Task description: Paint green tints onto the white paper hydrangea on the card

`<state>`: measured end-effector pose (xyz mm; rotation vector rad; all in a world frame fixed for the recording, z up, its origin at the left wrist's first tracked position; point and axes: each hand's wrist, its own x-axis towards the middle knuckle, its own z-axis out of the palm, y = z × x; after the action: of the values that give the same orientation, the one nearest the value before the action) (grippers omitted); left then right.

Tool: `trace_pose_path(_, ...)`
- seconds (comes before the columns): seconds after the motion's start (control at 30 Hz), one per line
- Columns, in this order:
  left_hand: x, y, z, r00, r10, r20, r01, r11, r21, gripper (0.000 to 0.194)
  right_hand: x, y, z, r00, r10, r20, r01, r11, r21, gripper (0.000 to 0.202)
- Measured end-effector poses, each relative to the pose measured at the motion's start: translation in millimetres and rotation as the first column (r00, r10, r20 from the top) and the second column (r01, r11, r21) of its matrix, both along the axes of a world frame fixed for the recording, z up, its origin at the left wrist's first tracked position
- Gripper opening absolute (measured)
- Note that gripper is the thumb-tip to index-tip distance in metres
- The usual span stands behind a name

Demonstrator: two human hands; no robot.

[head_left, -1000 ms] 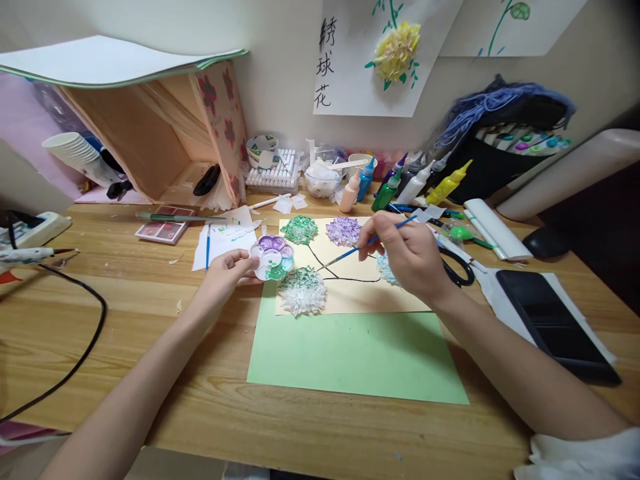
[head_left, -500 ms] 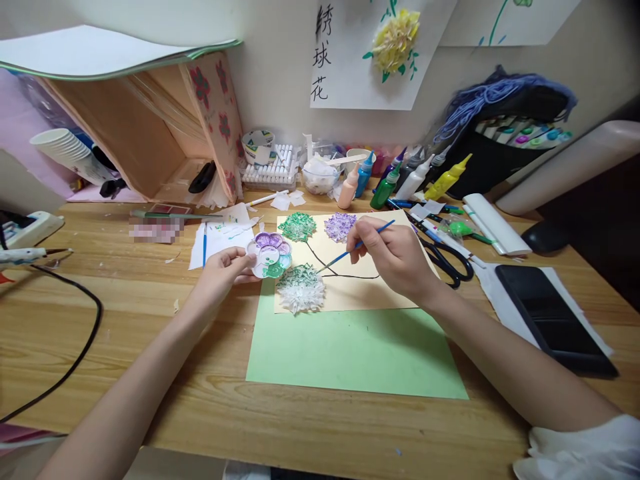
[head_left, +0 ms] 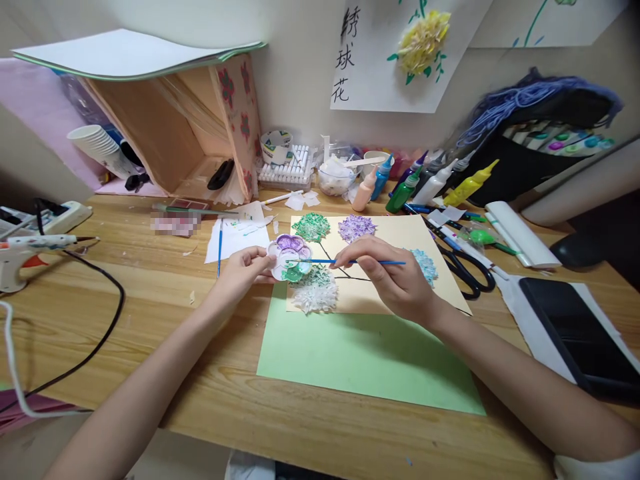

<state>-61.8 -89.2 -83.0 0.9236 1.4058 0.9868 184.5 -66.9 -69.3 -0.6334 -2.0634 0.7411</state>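
My left hand (head_left: 250,265) grips the edge of a flower-shaped paint palette (head_left: 281,245) with purple and green paint in its wells. In my right hand (head_left: 395,277) is a thin blue paintbrush (head_left: 350,262), its tip over the palette's green paint. Just below the palette lies a paper flower (head_left: 316,298), green on its upper part and white below. A green flower (head_left: 311,227), a purple flower (head_left: 357,228) and a partly covered light blue flower (head_left: 425,267) are on the cream sheet (head_left: 360,301), joined by dark stem lines. Under it is a light green sheet (head_left: 370,360).
Paint bottles (head_left: 401,193) stand along the back. Black-handled scissors (head_left: 470,273) and a dark phone-like device (head_left: 575,333) lie to the right. At left are a glue gun (head_left: 30,253) with a black cord and white scrap paper (head_left: 240,243) with another brush (head_left: 220,247).
The brush tip has moved left from the half-green flower to the palette, and the brush lies flatter. More of the blue flower shows. The whole view has shifted slightly.
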Motion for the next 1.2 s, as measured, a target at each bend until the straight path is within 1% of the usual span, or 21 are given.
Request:
trace_pose_path(0.13,1.3,-1.6,2.4,1.000,-0.017,0.007,0.017,1.000,0.006,0.027,-1.0,0.5,0.6,0.999,0.002,0.043,-0.003,1.000,0.019,0.031)
trace_pose_path(0.3,2.6,-2.3,5.1,1.000,-0.022,-0.001,0.022,1.000,0.009,0.031,-0.1,-0.4,0.3,1.000,-0.017,-0.008,0.017,1.000,0.003,0.029)
trace_pose_path(0.37,2.9,-2.2,5.5,1.000,-0.023,-0.010,0.023,1.000,0.008,0.031,0.1,-0.3,-0.4,1.000,-0.016,0.002,0.016,1.000,-0.001,0.029)
trace_pose_path(0.57,2.7,-2.4,5.3,1.000,-0.020,-0.016,0.020,1.000,0.004,0.030,1.2,-0.5,-0.9,1.000,-0.005,-0.024,0.004,1.000,-0.019,0.028)
trace_pose_path(0.87,2.0,-3.1,3.6,1.000,-0.029,-0.005,0.029,1.000,0.009,0.028,0.6,-0.3,0.6,1.000,0.005,-0.006,-0.005,1.000,-0.018,0.030)
trace_pose_path(0.93,2.6,-3.4,4.5,1.000,-0.024,-0.011,0.024,1.000,0.005,0.027,0.6,-0.9,2.4,0.999,0.005,-0.032,-0.006,1.000,-0.028,0.030)
trace_pose_path(1.0,2.8,-3.0,5.1,1.000,-0.021,-0.021,0.021,1.000,0.002,0.027,1.5,-1.2,6.4,0.991,-0.041,-0.129,0.037,0.999,-0.027,0.031)
trace_pose_path(1.1,1.4,-0.9,4.3,0.999,-0.005,-0.039,0.005,1.000,-0.001,0.027,6.4,1.7,14.9,0.942,-0.184,-0.280,0.183,0.983,-0.029,0.034)
trace_pose_path(1.13,0.5,0.0,3.6,0.999,0.006,-0.048,-0.007,1.000,-0.003,0.027,9.0,3.8,17.5,0.929,-0.238,-0.283,0.236,0.971,-0.040,0.034)
trace_pose_path(1.2,-1.5,1.6,2.1,0.998,0.030,-0.062,-0.031,1.000,-0.005,0.026,15.5,8.9,20.8,0.931,-0.298,-0.212,0.295,0.954,-0.046,0.036)
